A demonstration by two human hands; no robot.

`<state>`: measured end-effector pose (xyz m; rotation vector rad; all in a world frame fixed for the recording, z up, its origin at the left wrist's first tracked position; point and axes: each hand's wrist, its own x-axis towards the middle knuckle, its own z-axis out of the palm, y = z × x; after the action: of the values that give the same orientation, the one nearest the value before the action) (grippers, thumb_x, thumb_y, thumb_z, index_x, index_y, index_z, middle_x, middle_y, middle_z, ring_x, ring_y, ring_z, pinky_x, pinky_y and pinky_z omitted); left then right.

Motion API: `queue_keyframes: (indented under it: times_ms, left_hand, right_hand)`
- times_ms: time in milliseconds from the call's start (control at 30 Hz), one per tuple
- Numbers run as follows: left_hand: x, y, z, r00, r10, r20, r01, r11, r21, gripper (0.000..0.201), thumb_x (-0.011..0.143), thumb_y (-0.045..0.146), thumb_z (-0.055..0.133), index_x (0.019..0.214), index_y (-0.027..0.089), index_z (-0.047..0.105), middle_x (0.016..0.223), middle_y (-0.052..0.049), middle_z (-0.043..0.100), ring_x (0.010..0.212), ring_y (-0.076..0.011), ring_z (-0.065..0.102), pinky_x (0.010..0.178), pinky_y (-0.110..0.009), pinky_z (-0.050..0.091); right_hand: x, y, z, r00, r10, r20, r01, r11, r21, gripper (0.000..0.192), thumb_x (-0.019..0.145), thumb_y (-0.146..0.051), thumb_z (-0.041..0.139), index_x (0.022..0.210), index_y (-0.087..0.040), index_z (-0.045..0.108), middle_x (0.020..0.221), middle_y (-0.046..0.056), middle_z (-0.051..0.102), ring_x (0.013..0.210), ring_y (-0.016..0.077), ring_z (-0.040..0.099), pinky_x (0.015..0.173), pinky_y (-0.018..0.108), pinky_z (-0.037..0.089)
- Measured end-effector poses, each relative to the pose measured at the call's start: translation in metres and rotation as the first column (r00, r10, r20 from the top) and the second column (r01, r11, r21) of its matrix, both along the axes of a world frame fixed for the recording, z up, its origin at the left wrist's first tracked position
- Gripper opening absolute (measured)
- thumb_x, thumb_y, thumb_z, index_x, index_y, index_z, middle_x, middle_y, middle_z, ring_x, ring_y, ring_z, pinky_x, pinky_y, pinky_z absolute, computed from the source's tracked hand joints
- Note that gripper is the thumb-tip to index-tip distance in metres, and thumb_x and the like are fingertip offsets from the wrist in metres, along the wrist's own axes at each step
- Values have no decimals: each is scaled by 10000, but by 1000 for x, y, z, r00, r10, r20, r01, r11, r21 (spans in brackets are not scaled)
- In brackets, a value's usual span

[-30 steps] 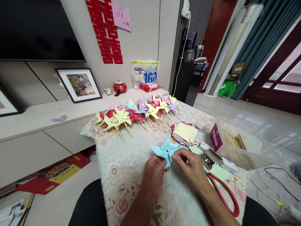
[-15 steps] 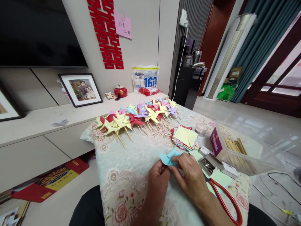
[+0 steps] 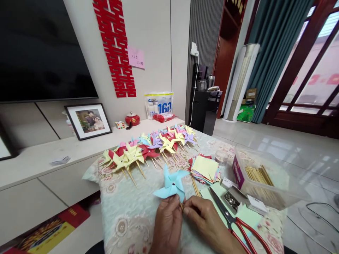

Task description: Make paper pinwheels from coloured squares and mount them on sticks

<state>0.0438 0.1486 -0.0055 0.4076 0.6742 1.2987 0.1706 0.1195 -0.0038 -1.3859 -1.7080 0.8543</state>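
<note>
A light blue paper pinwheel [image 3: 171, 187] faces me with its vanes spread and a small metal pin at its centre. My left hand [image 3: 167, 220] is closed just under the lower vanes, thumb and fingers pinching the pinwheel. A short bit of its wooden stick [image 3: 181, 206] shows between the hands. My right hand [image 3: 205, 216] is closed with its fingertips on that stick; the rest of the stick is hidden. Scissors [image 3: 229, 218] with red handles lie right of my right hand, on green paper. Behind them stands an open small box of metal pins [image 3: 232, 201].
Several finished pinwheels [image 3: 132, 157] lie along the table's far side. A stack of coloured paper squares [image 3: 205, 168] is beyond my right hand, loose sticks [image 3: 195, 186] beside it. A clear plastic tub [image 3: 280, 183] of sticks stands at right. The floral tablecloth [image 3: 127, 204] covers the table.
The blue pinwheel has turned from edge-on to facing me, its vanes and pin now showing. Both hands sit lower in view, and the right hand has shifted to the stick. The camera view has tilted up.
</note>
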Motion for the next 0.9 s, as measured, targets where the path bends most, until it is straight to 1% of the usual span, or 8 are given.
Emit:
queue_keyframes:
  times_ms: [67,200,400,567,667,733,800,900]
  left_hand:
    - [4,2,1,999,-30,35,30,999,16,222,578,221,857,762,190,735,863,-46,737,921,-251,663,897,-357,513]
    - [14,7,-1,994,-88,58,87,996,31,193,581,220,863,707,176,724,823,-64,735,939,-269,676,931,-377,506]
    - [28,14,1,986,-134,102,120,984,133,270,629,216,853,877,191,749,922,-72,753,1037,-276,665,984,-384,486]
    - [21,15,3,960,-201,197,167,970,179,370,677,173,840,1033,179,739,1123,-107,731,1155,-275,632,1027,-380,464]
    - [12,17,-6,967,-157,199,151,987,46,408,662,164,855,1053,163,738,1161,-120,717,1077,-242,665,965,-349,504]
    - [9,19,-13,985,-115,129,126,989,-73,384,654,132,851,1022,144,741,1085,-112,731,903,-195,697,827,-307,543]
    - [9,22,-18,994,-93,52,100,984,-146,340,647,91,835,972,123,741,973,-96,737,749,-149,681,694,-262,532]
    - [12,25,-17,993,-118,-11,115,980,-163,281,630,69,818,896,97,735,830,-82,726,645,-125,646,610,-235,499]
  right_hand:
    - [0,2,-3,999,-10,-36,9,1000,-26,172,895,-298,598,764,-190,629,681,-22,613,631,137,521,596,235,357]
    - [4,5,-5,995,-89,-37,90,995,31,152,859,-266,605,730,-185,609,636,-35,568,604,127,486,585,227,336]
    - [10,10,-4,982,-189,19,186,979,88,229,872,-312,555,678,-193,543,629,-23,559,598,135,485,575,235,331]
    - [10,15,-1,975,-219,-21,220,972,76,266,874,-363,526,662,-202,516,584,-32,529,565,139,475,550,242,335]
    - [14,23,18,966,-242,-89,248,967,62,265,878,-366,504,666,-207,508,582,-38,519,564,139,483,554,243,363]
    - [20,36,38,953,-289,-86,296,952,76,257,883,-358,495,678,-204,517,604,-33,539,582,143,514,564,243,387]
    - [31,59,61,932,-361,-28,362,927,97,244,885,-336,495,686,-199,531,633,-22,576,612,151,563,588,245,425]
    - [54,111,89,905,-426,25,423,903,74,233,919,-296,487,746,-172,581,705,17,645,653,160,630,619,249,472]
